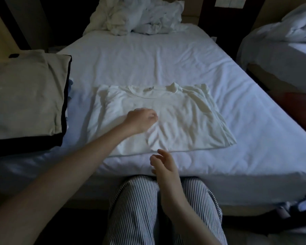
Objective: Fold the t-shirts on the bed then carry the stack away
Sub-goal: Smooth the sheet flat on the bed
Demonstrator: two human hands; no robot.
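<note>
One white t-shirt [175, 117] lies flat; left hand [141, 119] curls fingers on it, grip unclear; right hand [164, 163] fingers loose.

light: dim | bed [148, 59]: white sheet, rumpled | second bed [272, 68]: right, apart | headboard [60, 15]: dark | switch plate [230, 1]: on wall

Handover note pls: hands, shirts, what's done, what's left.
Left hand: rests on the white cotton t-shirt, fingers curled; grip unclear.
Right hand: open, holds nothing, just short of the shirt's near hem.
T-shirt: flat on the white-sheeted bed, collar away, fold not finished.
Done: stack of folded shirts, beige over black, at the bed's left side.
Left: finish the fold, add it to the stack, carry the stack away.
</note>
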